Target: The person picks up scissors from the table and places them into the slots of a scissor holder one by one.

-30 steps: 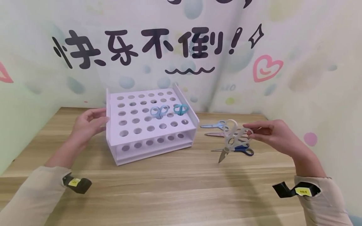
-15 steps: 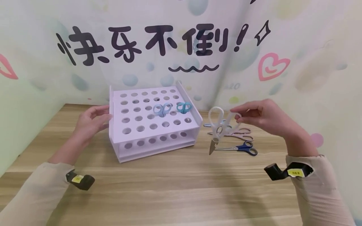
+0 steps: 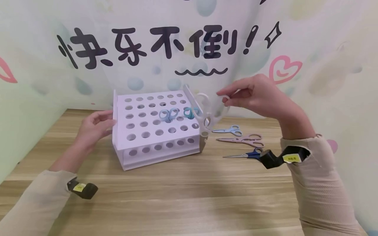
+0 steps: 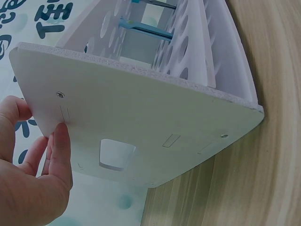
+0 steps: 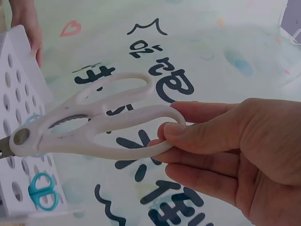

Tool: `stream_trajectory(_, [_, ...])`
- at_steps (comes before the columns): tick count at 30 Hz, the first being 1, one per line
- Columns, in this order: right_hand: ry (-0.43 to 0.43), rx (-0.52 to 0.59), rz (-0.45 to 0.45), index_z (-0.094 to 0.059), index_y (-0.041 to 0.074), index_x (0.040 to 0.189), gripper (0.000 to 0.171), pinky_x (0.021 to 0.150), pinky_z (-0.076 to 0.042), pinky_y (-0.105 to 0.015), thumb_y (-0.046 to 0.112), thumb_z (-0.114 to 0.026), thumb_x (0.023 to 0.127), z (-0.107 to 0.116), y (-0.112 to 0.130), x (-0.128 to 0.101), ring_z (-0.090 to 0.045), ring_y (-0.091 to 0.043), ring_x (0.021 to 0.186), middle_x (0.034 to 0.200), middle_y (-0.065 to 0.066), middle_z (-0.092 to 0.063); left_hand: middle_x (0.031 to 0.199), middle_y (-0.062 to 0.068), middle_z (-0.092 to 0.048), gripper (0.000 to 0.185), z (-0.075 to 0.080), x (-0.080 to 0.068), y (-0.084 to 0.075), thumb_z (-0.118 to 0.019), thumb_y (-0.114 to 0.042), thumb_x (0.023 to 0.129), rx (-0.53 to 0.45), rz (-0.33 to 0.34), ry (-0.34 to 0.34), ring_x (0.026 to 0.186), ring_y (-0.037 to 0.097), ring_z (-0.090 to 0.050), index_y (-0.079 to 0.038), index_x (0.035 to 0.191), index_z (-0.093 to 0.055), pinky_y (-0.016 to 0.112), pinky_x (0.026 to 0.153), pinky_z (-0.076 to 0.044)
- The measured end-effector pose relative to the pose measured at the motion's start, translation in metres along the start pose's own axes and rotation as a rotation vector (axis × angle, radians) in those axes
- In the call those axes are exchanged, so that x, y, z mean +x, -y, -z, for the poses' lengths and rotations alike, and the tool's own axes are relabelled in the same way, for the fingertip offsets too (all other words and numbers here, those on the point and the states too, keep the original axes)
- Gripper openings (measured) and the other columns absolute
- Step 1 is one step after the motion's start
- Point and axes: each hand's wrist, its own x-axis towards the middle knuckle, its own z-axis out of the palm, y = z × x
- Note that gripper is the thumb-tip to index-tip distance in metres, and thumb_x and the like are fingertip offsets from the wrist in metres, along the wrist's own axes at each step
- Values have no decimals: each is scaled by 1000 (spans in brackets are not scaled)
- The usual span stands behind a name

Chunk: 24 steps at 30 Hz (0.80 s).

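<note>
Checking edges first: the white rack (image 3: 147,126) sits near the back of the bench (image 3: 177,200), set at a slight angle, its front edge facing bare wood that runs forward between the sleeves. The left hand (image 3: 97,126) lays its thumb and fingertips, relaxed, against the left side panel (image 4: 117,108). The right hand (image 3: 254,95) pinches one handle loop of the white scissors (image 5: 70,136) between thumb and fingers. These scissors hang raised and tilted, pivot low, at the rack's front right corner, overlapping the right side panel (image 3: 189,92) in the head view; whether they touch it cannot be told.

Light-blue handles (image 3: 169,116) and teal handles (image 3: 191,113) stand up from holes in the rack's right half. Right of the rack, three scissors lie roughly in a column, blades toward it: light-blue scissors (image 3: 231,130) nearest the corner, pink scissors (image 3: 242,140), and dark-blue scissors (image 3: 251,154), partly covered by the black wrist unit (image 3: 271,159).

Surface: wood-grain. Behind it, a pale wall covering (image 3: 159,78) carries black lettering and a pink heart.
</note>
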Motion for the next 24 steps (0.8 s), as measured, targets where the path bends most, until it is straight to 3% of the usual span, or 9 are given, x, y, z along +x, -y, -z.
stream_trajectory(8, [7,27,19,-69,1,103,24,65,-54,-18,-2,-69,79,-9,15,37,-65,-10,77,88,-5,-70,104,3,-46,31,4,0,3,-66,-10,85,-40,-15,4,86,4,-55,-14,112,-53,16,72,-54])
stream_trajectory(15, [-11,76,104,-68,-2,101,23,75,-56,-23,-5,-68,78,-17,29,63,-66,-13,77,93,-10,-69,104,2,-47,32,4,-1,2,-66,-11,85,-32,-14,-5,87,6,-54,-13,114,-53,17,72,-54])
stream_trajectory(24, [-30,130,134,-69,-2,100,21,77,-55,-25,-5,-67,79,-27,45,85,-65,-15,80,92,-10,-69,102,2,-48,36,1,1,1,-65,-13,85,20,-9,-26,88,6,-53,-10,118,-52,16,71,-54])
